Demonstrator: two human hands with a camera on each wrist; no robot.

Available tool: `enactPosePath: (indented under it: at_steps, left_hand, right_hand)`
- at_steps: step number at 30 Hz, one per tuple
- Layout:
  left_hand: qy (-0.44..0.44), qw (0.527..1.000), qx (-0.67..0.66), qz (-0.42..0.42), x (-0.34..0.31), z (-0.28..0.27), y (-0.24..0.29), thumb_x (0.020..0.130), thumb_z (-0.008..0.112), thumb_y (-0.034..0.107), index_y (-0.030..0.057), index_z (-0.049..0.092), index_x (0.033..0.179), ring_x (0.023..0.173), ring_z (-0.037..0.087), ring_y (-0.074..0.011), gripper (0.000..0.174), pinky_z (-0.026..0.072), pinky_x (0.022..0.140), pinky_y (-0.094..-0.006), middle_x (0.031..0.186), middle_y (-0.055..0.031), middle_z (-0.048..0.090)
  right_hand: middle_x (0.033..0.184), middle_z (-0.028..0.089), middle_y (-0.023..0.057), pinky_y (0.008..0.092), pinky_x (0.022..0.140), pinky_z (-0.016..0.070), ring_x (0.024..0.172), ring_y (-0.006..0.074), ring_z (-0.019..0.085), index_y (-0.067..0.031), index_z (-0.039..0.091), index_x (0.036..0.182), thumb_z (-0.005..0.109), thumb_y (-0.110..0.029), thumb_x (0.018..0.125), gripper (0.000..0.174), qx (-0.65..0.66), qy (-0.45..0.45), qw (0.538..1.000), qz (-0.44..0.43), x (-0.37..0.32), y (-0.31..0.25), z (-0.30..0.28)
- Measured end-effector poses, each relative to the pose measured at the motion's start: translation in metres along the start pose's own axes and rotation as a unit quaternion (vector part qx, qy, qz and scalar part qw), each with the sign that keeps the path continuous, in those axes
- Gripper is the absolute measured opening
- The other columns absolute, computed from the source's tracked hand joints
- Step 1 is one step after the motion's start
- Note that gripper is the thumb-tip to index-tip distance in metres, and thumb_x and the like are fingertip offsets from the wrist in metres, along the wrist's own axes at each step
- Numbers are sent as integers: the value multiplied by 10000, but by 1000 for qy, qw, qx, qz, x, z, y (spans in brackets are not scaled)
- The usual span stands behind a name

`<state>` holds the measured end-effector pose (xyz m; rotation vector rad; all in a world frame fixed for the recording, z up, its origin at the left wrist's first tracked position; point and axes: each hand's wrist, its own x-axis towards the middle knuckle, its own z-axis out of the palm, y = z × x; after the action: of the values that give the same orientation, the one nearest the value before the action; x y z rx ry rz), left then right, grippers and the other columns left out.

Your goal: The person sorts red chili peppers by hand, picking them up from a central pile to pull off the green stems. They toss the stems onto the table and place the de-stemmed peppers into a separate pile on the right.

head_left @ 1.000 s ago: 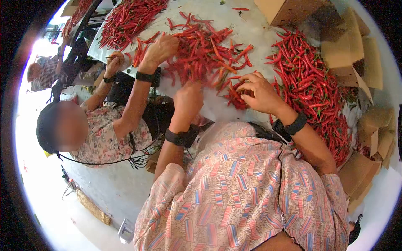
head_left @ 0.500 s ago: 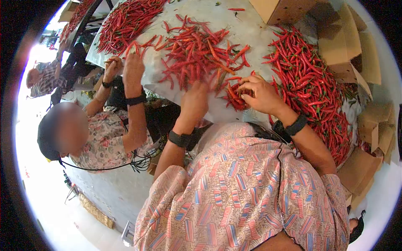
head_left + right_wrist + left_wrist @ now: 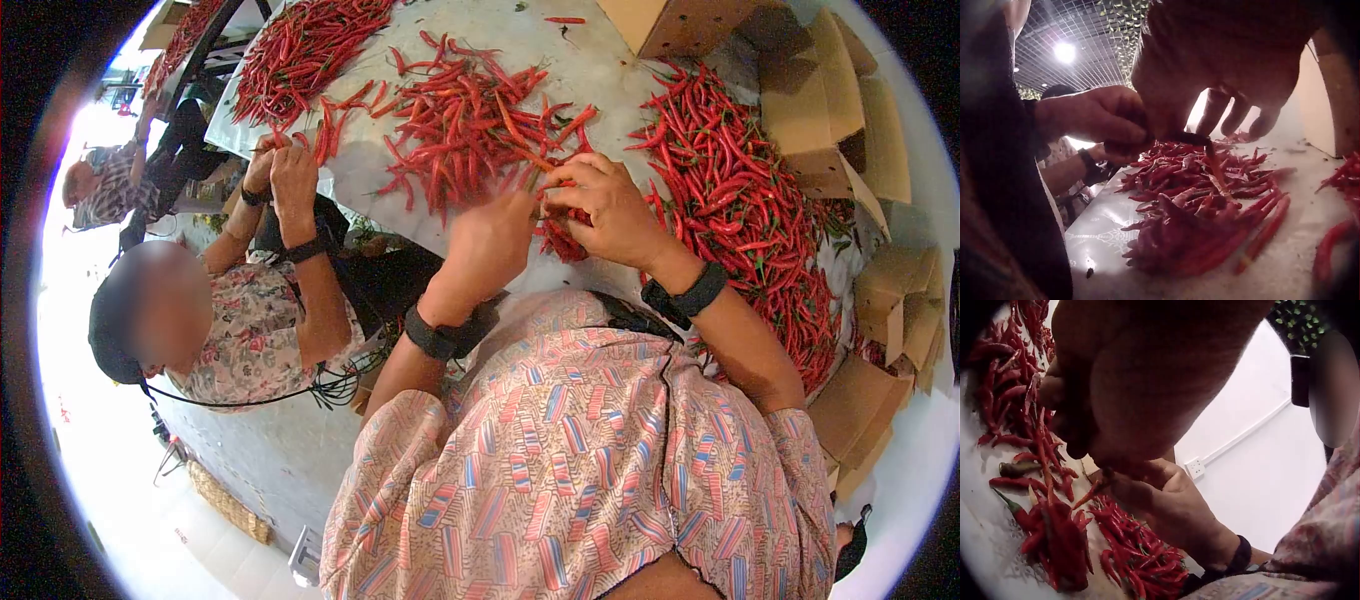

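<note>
My two hands meet at the table's near edge in the head view. The left hand (image 3: 492,248), slightly blurred, has its curled fingertips against the fingers of the right hand (image 3: 612,218). Thumb and fingers of the right hand pinch a slim orange-red chili pepper (image 3: 1215,164), whose body sticks out from the fingers in the right wrist view. The left fingertips grip at its other end, partly hidden behind the hands. Below the right hand lies a small heap of red chilies (image 3: 562,243). A looser pile of chilies (image 3: 455,125) spreads just beyond the left hand.
A large heap of red chilies (image 3: 725,200) lies to the right, beside open cardboard boxes (image 3: 815,110). Another heap (image 3: 310,55) is at the far left of the white table (image 3: 590,75). A second person (image 3: 255,320) sits at the left, both hands near chilies.
My left hand has come from the near edge of the loose pile rightward to my right hand. The right hand has hardly moved. The other person's raised hand has drawn back toward their other hand.
</note>
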<state>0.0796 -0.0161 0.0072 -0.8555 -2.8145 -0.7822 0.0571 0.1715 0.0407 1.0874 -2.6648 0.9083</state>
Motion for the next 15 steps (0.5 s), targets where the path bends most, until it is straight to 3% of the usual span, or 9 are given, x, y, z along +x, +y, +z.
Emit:
enactPosePath:
  at_steps: [3,5,12,14,15]
  left_hand:
    - [23,1000,-17,7,1,3,1,755,482,63,47,484,821,566,552,-286,67,437,480,-371,683,-108,522]
    - [-71,997,3,-40,0,0,3,784,495,59,19,311,1292,722,610,-310,543,485,549,-402,1134,-213,516]
    - [-91,991,-20,-99,0,-10,16,770,518,88,33,254,1324,658,598,-340,616,477,534,-415,1055,-205,558]
    - [-68,992,-36,-96,-3,-7,14,765,519,74,45,242,1338,673,593,-344,638,473,550,-422,946,-195,589]
    - [-68,992,-36,-97,-4,-5,12,765,519,74,45,242,1338,673,593,-344,638,473,550,-422,946,-195,589]
  right_hand:
    - [935,565,65,404,793,403,926,275,498,-88,598,801,604,-176,624,199,-5,-21,1000,12,-3,2,1]
    - [869,570,58,408,753,404,878,266,508,-86,588,769,590,-181,633,165,-28,-3,1000,3,-3,1,4]
    - [770,567,57,413,698,394,796,264,524,-91,589,715,562,-185,650,118,-44,23,998,30,-2,-6,10]
    - [917,555,48,383,808,325,956,229,479,-68,574,768,643,-188,685,161,-51,-55,993,95,-1,-9,11]
    - [917,555,48,383,808,325,956,229,479,-68,574,768,643,-188,685,161,-51,-56,993,94,0,-10,11]
